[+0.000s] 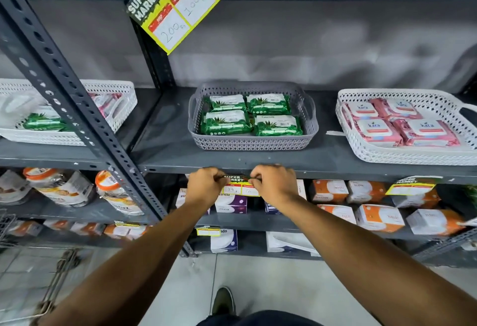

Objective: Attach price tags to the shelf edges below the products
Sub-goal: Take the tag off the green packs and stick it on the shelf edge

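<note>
A yellow, green and red price tag [238, 186] hangs at the front edge of the grey metal shelf [335, 169], right below the grey basket [254, 142] of green wipe packs. My left hand [205, 185] pinches the tag's upper left corner. My right hand [275, 182] pinches its upper right corner. Both hands press against the shelf edge. The tag's lower white fields with handwritten numbers show between my hands.
A white basket [402, 155] of pink wipe packs sits to the right, with another tag [411, 187] on the edge below it. A large tag [175, 5] hangs from the upper shelf. A perforated upright post [77, 109] stands at left. Boxed goods fill the lower shelves.
</note>
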Motion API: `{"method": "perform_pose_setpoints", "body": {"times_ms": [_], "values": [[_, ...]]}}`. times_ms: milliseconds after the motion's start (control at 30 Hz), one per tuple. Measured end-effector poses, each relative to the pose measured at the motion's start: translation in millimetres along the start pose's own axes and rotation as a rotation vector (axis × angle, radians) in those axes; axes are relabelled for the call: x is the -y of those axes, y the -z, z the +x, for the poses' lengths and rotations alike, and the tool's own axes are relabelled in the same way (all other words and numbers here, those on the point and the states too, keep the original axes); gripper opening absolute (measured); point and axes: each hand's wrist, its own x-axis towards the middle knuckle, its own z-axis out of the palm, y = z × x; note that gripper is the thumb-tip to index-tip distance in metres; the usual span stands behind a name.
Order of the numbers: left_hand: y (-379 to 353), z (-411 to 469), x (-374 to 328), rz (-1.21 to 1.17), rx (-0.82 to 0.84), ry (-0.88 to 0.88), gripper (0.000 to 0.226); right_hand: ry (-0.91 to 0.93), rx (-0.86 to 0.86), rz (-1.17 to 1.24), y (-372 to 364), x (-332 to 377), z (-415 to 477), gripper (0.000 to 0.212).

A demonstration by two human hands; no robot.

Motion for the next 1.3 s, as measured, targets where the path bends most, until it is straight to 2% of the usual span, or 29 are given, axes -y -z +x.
{"method": "perform_pose_setpoints", "body": {"times_ms": [267, 400, 500, 633, 800, 1033, 1133, 1233, 1300], "values": [[-8, 9, 4, 0.06, -0.057, -0.001, 0.017, 0.014, -0.083, -0.123, -8, 5, 9, 0.01], [-7, 10, -1, 0.403, -0.088, -0.129, 0.023, -0.014, -0.089, -0.117, -10, 3, 13, 0.011], [-9, 12, -7, 0.506, -0.107, -0.245, 0.031, -0.016, -0.089, -0.097, -11, 3, 15, 0.009], [-10, 18, -14, 0.545, -0.09, -0.353, 0.024, 0.0, -0.086, -0.107, -10, 3, 15, 0.006], [-7, 29, -17, 0.562, -0.067, -0.376, 0.022, 0.003, -0.081, -0.068, -8, 0, 20, 0.016], [-4, 37, -23, 0.651, -0.034, -0.419, 0.022, 0.019, -0.053, -0.097, -14, 5, 27, 0.016], [-3, 39, -20, 0.649, -0.041, -0.419, 0.024, 0.021, -0.063, -0.119, -16, 5, 29, 0.025], [-2, 37, -20, 0.64, -0.033, -0.42, 0.024, -0.017, -0.054, -0.059, -14, 7, 31, 0.028], [1, 35, -18, 0.636, -0.018, -0.447, 0.025, 0.023, -0.022, -0.045, -9, 6, 29, 0.028]]}}
